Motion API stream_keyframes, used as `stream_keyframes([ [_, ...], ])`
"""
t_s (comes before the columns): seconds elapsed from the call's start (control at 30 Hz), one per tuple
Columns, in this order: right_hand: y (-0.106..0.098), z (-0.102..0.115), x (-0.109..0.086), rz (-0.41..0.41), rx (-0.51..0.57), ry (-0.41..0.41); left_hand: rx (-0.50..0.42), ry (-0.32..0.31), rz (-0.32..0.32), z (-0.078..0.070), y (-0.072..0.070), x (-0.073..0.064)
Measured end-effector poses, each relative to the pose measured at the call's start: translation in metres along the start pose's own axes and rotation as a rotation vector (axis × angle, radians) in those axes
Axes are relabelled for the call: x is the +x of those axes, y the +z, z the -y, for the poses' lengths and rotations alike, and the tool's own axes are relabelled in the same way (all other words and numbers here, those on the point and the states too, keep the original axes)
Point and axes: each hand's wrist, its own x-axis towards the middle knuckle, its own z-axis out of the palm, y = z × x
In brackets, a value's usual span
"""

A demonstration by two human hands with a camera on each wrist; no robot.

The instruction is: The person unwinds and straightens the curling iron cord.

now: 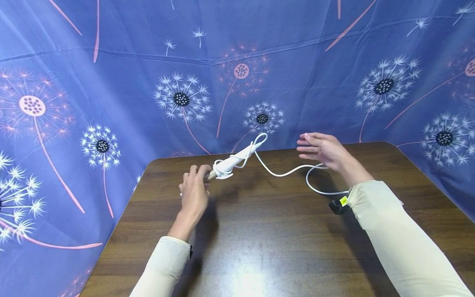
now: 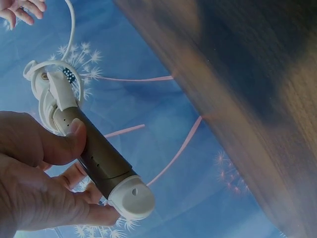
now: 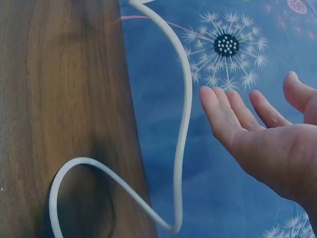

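The left hand [image 1: 194, 187] grips a brown and white wand [image 1: 227, 165]; the right hand [image 1: 322, 150] holds its fingers out loosely
The long wand slants over the table [image 1: 282, 222], its capped brown end at the left hand and its white end pointing away and to the right; a white cord [image 1: 283, 175] wraps round the white part and trails over near the right hand; behind hangs a blue flower cloth [image 1: 315, 82]

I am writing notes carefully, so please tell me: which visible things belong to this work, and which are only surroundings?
Work:
corded tool, gripped by the left hand
white cord, partly wound around the tool
right hand, near the cord

Surroundings:
wooden table
dandelion-print cloth
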Motion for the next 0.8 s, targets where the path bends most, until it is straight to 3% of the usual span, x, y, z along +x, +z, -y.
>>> stream_keyframes([
  [0.23,0.016,0.002,0.009,0.044,-0.101,0.096,0.008,0.024,-0.001,-0.004,0.000,-0.001],
  [0.8,0.046,-0.014,0.031,0.156,-0.186,0.226,0.010,0.043,0.000,-0.015,0.001,-0.001],
])
